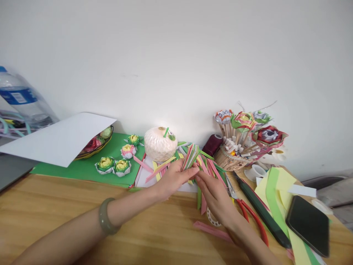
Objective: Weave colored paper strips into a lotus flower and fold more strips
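A bundle of folded paper strips [191, 155], striped in green, white, red and pink, stands upright in my left hand [175, 178], which is closed around its lower part. My right hand [215, 197] meets the left thumb with its fingers pressed together; what lies between those fingertips is hidden. Behind and under both hands spreads a pile of loose folded strips [211, 167] in pink, green and yellow. One pink strip [212, 232] lies on the wooden table below my right hand, beside a white ring with holes [213, 218].
Red-handled scissors [255, 221], a dark green cutter [264, 213] and a phone [309, 224] lie at the right. Behind stand a basket [230, 162] of paper flowers, a maroon thread spool [213, 144] and a white round pot [160, 145]. Small paper lotuses [122, 167] sit on green card.
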`<state>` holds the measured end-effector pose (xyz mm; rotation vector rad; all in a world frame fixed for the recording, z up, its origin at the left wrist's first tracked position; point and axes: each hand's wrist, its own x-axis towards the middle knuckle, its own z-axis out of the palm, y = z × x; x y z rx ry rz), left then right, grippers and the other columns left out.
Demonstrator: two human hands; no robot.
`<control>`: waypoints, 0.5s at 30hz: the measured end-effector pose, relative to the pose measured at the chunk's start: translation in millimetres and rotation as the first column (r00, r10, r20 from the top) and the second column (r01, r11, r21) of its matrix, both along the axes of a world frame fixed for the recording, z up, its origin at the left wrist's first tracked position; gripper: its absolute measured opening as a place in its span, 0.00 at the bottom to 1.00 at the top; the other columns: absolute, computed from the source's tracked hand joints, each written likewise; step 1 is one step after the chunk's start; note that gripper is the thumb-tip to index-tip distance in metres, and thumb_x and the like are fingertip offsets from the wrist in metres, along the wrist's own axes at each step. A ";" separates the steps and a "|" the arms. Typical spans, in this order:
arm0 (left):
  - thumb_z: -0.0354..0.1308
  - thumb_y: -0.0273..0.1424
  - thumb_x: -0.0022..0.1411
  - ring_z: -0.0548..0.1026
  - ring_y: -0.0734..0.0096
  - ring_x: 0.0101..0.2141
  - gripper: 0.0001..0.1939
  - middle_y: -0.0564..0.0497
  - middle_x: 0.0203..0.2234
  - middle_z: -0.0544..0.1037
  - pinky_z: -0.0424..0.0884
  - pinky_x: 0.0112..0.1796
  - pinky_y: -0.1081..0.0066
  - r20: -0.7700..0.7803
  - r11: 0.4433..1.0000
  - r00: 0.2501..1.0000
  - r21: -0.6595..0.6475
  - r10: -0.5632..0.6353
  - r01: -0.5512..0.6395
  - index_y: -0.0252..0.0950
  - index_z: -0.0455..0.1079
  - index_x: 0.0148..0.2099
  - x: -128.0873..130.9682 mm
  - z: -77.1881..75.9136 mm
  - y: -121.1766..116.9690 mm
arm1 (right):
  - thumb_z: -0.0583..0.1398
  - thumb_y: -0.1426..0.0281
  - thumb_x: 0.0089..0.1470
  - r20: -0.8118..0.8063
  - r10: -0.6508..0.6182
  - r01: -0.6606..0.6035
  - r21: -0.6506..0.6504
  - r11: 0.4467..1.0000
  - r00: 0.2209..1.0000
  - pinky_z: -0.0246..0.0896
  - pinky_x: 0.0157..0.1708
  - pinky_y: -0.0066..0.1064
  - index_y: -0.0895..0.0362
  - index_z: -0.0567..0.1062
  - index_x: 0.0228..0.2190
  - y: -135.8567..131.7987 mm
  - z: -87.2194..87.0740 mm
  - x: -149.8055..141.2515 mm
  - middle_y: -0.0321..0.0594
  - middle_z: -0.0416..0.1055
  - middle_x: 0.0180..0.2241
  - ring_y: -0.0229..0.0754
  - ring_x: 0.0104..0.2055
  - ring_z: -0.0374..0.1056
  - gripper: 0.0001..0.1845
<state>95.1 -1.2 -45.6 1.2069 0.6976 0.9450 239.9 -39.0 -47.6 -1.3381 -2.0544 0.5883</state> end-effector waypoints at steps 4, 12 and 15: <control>0.52 0.41 0.56 0.47 0.82 0.17 0.15 0.62 0.14 0.50 0.44 0.20 0.75 0.025 1.000 0.999 0.007 -0.025 0.025 0.36 0.54 0.26 -1.6 -2.2 2.3 | 0.45 0.65 0.60 -0.030 -0.063 0.064 0.034 0.997 0.998 0.64 0.34 0.34 0.52 0.70 0.39 0.2 0.2 -1.5 0.37 0.72 0.25 0.44 0.32 0.70 0.15; 0.44 0.40 0.61 0.61 0.73 0.23 0.13 0.57 0.20 0.60 0.57 0.25 0.73 -0.428 0.928 0.874 0.368 0.232 -0.066 0.36 0.60 0.33 -4.0 -9.8 8.8 | 0.48 0.64 0.59 -0.085 -0.318 0.326 0.110 0.939 0.944 0.61 0.31 0.29 0.55 0.70 0.33 3.8 3.4 8.5 0.40 0.72 0.32 0.42 0.34 0.67 0.14; 0.42 0.39 0.62 0.65 0.67 0.24 0.14 0.54 0.20 0.64 0.58 0.26 0.70 -0.621 0.877 0.702 0.481 0.349 -0.011 0.36 0.61 0.33 -4.6 -15.6 7.6 | 0.48 0.64 0.58 -0.108 -0.293 0.307 0.156 0.939 0.950 0.62 0.31 0.29 0.55 0.71 0.34 -2.0 3.4 2.8 0.39 0.73 0.31 0.42 0.33 0.69 0.14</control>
